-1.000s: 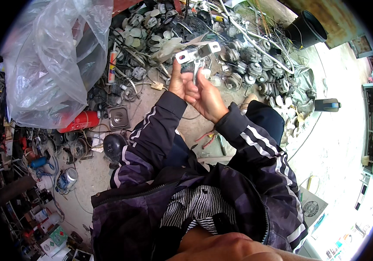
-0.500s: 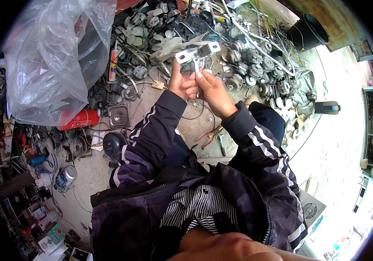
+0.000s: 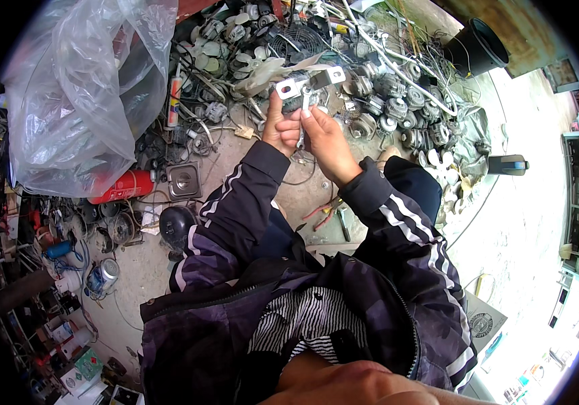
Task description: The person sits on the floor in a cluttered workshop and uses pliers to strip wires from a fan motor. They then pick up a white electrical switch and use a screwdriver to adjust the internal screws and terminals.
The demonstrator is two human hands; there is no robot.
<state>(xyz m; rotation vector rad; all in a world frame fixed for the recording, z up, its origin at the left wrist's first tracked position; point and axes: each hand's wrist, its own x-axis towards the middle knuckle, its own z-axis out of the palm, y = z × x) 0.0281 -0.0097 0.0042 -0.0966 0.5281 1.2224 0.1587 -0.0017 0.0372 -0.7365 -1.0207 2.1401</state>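
Note:
My left hand (image 3: 280, 129) is closed around a metal bracket (image 3: 330, 77) with bent, slotted white tabs, its thumb up against the left tab. What the bracket is fixed to is mostly hidden behind the fingers. In my right hand (image 3: 328, 143) a small silver wrench (image 3: 305, 101) is pinched between thumb and fingers, its upper end against the middle of the bracket. The wrench's lower end shows between the two hands. Whether its jaw sits on a nut is too small to tell.
Beyond my hands lies a heap of small motors (image 3: 397, 108), fan blades and cables. Red-handled pliers (image 3: 323, 214) and another tool (image 3: 344, 226) rest on the floor between my legs. At the left are a clear plastic bag (image 3: 87, 101), a red cylinder (image 3: 124, 187) and a metal lid (image 3: 183, 181).
The wrench has turned slightly, its lower end swinging left. My right hand has shifted a little to the left with it, while my left hand keeps its hold on the bracket.

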